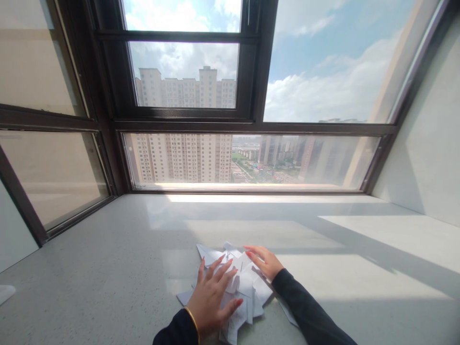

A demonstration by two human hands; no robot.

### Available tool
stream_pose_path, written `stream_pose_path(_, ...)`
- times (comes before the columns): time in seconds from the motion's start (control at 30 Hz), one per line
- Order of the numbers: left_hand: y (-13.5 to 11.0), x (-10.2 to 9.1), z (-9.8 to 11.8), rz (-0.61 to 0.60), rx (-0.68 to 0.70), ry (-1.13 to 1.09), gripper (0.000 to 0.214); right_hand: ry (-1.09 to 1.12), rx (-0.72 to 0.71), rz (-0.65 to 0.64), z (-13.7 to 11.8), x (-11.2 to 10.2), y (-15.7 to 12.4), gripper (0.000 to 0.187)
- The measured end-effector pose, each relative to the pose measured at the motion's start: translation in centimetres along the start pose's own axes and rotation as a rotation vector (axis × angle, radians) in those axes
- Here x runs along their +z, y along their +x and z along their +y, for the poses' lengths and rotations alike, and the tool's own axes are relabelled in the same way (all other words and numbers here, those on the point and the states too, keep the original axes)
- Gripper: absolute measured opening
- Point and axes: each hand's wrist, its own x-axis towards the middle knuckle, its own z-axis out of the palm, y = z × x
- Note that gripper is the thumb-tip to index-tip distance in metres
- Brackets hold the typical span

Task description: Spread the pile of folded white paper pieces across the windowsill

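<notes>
A loose heap of white paper pieces (246,282) lies on the pale speckled windowsill. Over its left side rests my left hand (213,297), fingers spread, with a gold bangle at the wrist. My right hand (264,262) reaches across the heap's upper right edge, its fingers stretched out towards the left. Neither hand has a grip on any piece. Several pieces look folded or torn, and a few carry dark marks. Part of the heap is hidden under my left hand, and one piece sticks out beneath my right forearm.
The wide sill (108,258) runs up to a dark window frame (251,128) at the back. A white wall (427,143) bounds the right side. At the far left edge lies a white object (6,293), partly cut off. Sunlit bands and shadows cross the right part.
</notes>
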Motion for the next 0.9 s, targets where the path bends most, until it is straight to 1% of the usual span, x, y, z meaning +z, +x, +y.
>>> stream_pose_path(0.07, -0.1, 0.3, 0.4, -0.057, 0.082, -0.018, 0.053, 0.003, 0.009, 0.020, 0.0, -0.1, 0.0, 0.039)
stream_pose_path(0.1, -0.1, 0.5, 0.5, -0.077, 0.099, -0.025, 0.054, 0.012, 0.013, 0.023, 0.1, -0.1, 0.0, 0.039)
stream_pose_path(0.17, -0.1, 0.6, 0.2, -0.099, 0.087, -0.034, 0.052, 0.036, 0.020, 0.020, 0.2, -0.2, 0.2, 0.040)
stream_pose_path(0.23, -0.1, 0.3, -0.3, -0.110, 0.039, -0.037, 0.047, 0.079, 0.060, -0.004, 0.5, -0.7, 0.4, 0.039)
stream_pose_path(0.33, 0.1, -0.6, -1.4, -0.106, -0.032, -0.032, 0.042, 0.158, 0.182, -0.053, 1.4, -2.6, 0.6, 0.043)
stream_pose_path(0.43, 0.3, -1.2, -1.7, -0.044, -0.112, -0.008, 0.039, 0.176, 0.306, -0.107, 2.8, -5.7, -0.1, 0.046)
stream_pose_path(0.47, 0.4, -1.2, -1.7, -0.013, -0.138, 0.002, 0.038, 0.174, 0.418, -0.217, 3.1, -6.8, -0.6, 0.048)
stream_pose_path(0.5, 0.4, -1.1, -1.6, 0.018, -0.155, 0.013, 0.038, 0.161, 0.489, -0.331, 3.4, -7.7, -1.2, 0.050)
stream_pose_path(0.57, 0.6, -1.0, -1.3, 0.067, -0.167, 0.028, 0.037, 0.140, 0.583, -0.528, 3.6, -8.9, -2.3, 0.062)
stream_pose_path(0.63, 0.7, -0.8, -1.0, 0.094, -0.176, 0.031, 0.036, 0.140, 0.650, -0.621, 3.2, -9.1, -3.1, 0.079)
stream_pose_path(0.7, 0.7, -0.7, -0.9, 0.106, -0.191, 0.026, 0.035, 0.159, 0.699, -0.652, 2.6, -8.6, -3.5, 0.094)
stream_pose_path(0.73, 0.7, -0.8, -0.9, 0.111, -0.198, 0.025, 0.035, 0.164, 0.711, -0.663, 2.2, -8.2, -3.5, 0.098)
stream_pose_path(0.8, 0.7, -0.8, -1.0, 0.123, -0.200, 0.026, 0.034, 0.136, 0.718, -0.684, 1.8, -7.3, -3.5, 0.103)
stream_pose_path(0.9, 0.7, -0.8, -1.0, 0.140, -0.192, 0.031, 0.033, 0.024, 0.724, -0.679, 1.6, -6.4, -3.3, 0.107)
